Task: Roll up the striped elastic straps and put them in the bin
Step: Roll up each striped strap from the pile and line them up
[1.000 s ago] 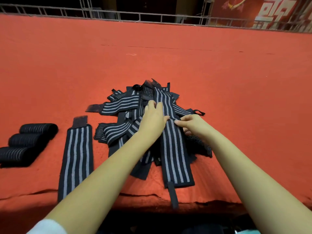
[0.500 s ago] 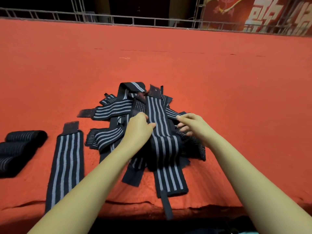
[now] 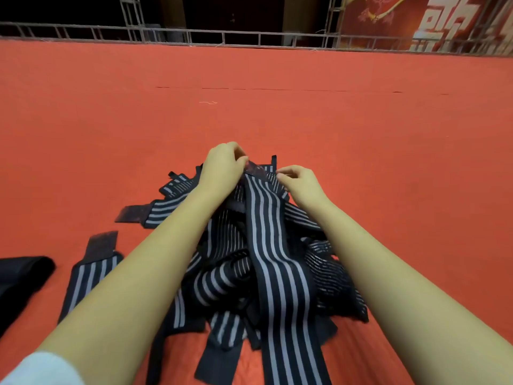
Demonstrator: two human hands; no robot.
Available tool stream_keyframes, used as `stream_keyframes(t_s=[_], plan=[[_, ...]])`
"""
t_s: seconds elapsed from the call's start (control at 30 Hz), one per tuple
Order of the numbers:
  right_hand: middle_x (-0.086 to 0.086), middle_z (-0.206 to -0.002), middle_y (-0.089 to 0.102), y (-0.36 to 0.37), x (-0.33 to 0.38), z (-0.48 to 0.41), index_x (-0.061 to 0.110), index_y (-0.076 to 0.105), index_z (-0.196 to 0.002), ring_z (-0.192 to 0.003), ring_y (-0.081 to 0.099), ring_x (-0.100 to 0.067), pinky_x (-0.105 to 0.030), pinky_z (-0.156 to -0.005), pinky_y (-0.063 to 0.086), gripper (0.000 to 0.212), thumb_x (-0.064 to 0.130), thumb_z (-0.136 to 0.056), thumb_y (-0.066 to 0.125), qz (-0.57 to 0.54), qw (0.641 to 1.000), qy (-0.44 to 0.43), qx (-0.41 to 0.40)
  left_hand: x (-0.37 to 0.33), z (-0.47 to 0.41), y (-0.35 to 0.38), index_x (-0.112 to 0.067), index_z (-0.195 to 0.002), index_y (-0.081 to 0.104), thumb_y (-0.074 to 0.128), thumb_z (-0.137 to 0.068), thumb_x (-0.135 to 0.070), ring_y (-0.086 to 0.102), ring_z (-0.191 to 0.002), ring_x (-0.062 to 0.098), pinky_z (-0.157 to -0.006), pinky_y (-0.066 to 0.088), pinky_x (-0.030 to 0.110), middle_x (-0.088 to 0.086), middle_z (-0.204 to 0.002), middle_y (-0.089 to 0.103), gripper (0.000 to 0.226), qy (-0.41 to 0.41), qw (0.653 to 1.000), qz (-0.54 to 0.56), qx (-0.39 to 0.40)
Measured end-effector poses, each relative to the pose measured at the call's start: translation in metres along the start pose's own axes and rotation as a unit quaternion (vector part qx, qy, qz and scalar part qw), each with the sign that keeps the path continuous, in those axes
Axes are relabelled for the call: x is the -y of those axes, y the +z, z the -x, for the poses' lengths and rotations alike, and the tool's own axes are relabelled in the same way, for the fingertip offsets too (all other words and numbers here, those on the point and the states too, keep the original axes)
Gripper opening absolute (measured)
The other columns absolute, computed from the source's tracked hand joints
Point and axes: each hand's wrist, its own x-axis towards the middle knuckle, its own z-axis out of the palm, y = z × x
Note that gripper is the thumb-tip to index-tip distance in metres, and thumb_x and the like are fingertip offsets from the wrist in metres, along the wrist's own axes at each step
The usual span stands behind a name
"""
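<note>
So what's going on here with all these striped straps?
A person is working at a pile of striped straps on a red cloth. The left hand and right hand both pinch the far end of one long strap, which lies stretched over the pile, not yet rolled. A separate strap lies flat to the left. No bin is in view.

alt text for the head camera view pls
Left hand and right hand pinch the far end of a long black grey-striped elastic strap draped over a heap of similar straps on red carpet. Another striped strap lies flat at left.
</note>
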Motion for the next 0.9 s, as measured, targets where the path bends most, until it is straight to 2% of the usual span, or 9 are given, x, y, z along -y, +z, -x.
stream_keyframes(t_s=[0.13,0.2,0.3,0.37,0.47,0.6,0.73,0.83,0.9], plan=[[-0.008,-0.126,0.058,0.020,-0.003,-0.040,0.005,0.053,-0.129,-0.110,0.056,-0.021,-0.031,-0.088,0.043,0.039,0.024,-0.095,0.058,0.023,0.999,0.044,0.023,0.024,-0.035,0.032,-0.007,-0.121,0.062,0.055,-0.095,-0.038,0.057,-0.112,0.028,-0.092,0.045,0.037,0.010,-0.118,0.065,0.041,-0.063,0.995,-0.018,0.076],[-0.009,-0.127,0.056,0.028,-0.007,-0.049,0.004,0.047,-0.133,-0.113,0.055,-0.025,-0.035,-0.093,0.044,0.050,0.027,-0.092,0.063,0.030,0.995,0.082,0.048,0.041,-0.040,0.046,-0.007,-0.116,0.065,0.055,-0.094,-0.042,0.057,-0.111,0.032,-0.090,0.046,0.039,0.012,-0.117,0.063,0.042,-0.066,0.990,-0.041,0.120],[-0.004,-0.114,0.055,0.040,-0.011,-0.056,0.003,0.046,-0.133,-0.100,0.057,-0.021,-0.031,-0.087,0.044,0.056,0.018,-0.086,0.072,-0.028,0.992,0.099,0.067,0.062,-0.033,0.061,-0.008,-0.108,0.070,0.051,-0.097,-0.034,0.057,-0.106,0.027,-0.082,0.039,0.031,0.010,-0.110,0.062,0.034,-0.050,0.994,0.007,0.096],[-0.002,-0.112,0.057,0.045,-0.012,-0.058,0.003,0.052,-0.128,-0.092,0.060,-0.019,-0.031,-0.082,0.049,0.051,0.010,-0.082,0.075,-0.096,0.988,0.097,0.066,0.066,-0.025,0.063,-0.010,-0.107,0.071,0.049,-0.099,-0.028,0.054,-0.102,0.020,-0.079,0.034,0.025,0.008,-0.108,0.061,0.029,-0.041,0.997,0.043,0.053],[-0.009,-0.106,0.069,0.045,-0.012,-0.057,0.002,0.061,-0.117,-0.085,0.069,-0.020,-0.032,-0.076,0.057,0.039,0.005,-0.081,0.074,-0.186,0.975,0.108,0.056,0.063,-0.019,0.062,-0.015,-0.086,0.063,0.047,-0.101,-0.025,0.047,-0.074,0.009,-0.067,0.031,0.025,0.010,-0.091,0.060,0.024,-0.037,0.994,0.107,0.007],[-0.007,-0.078,0.073,0.041,-0.012,-0.041,0.006,0.070,-0.090,-0.065,0.069,-0.018,-0.028,-0.060,0.058,0.005,0.006,-0.085,0.069,-0.232,0.967,0.102,0.036,0.064,-0.015,0.062,-0.011,-0.081,0.063,0.046,-0.101,-0.024,0.049,-0.065,0.008,-0.058,0.034,0.022,-0.003,-0.069,0.056,0.029,-0.075,0.983,0.164,-0.026],[-0.006,-0.074,0.068,0.027,-0.015,-0.026,0.003,0.064,-0.092,-0.061,0.065,-0.018,-0.028,-0.055,0.056,0.003,0.002,-0.089,0.062,-0.319,0.940,0.123,-0.005,0.064,-0.015,0.056,-0.014,-0.074,0.057,0.046,-0.101,-0.020,0.041,-0.054,0.007,-0.047,0.029,0.018,-0.003,-0.060,0.048,0.030,-0.121,0.981,0.145,-0.038],[-0.005,-0.077,0.068,0.006,-0.020,-0.014,0.003,0.060,-0.099,-0.063,0.066,-0.016,-0.030,-0.060,0.058,0.008,0.002,-0.091,0.060,-0.326,0.938,0.116,0.008,0.054,-0.010,0.054,-0.018,-0.083,0.061,0.045,-0.101,-0.021,0.056,-0.058,0.003,-0.053,0.035,0.011,-0.006,-0.058,0.055,0.024,-0.100,0.983,0.152,-0.006],[-0.005,-0.078,0.070,-0.003,-0.021,-0.008,0.004,0.062,-0.099,-0.065,0.068,-0.015,-0.028,-0.058,0.057,0.008,0.002,-0.091,0.060,-0.316,0.943,0.106,0.010,0.043,-0.004,0.054,-0.022,-0.091,0.065,0.043,-0.100,-0.029,0.063,-0.084,0.006,-0.080,0.045,0.018,-0.005,-0.055,0.063,0.024,-0.070,0.983,0.167,0.003]])
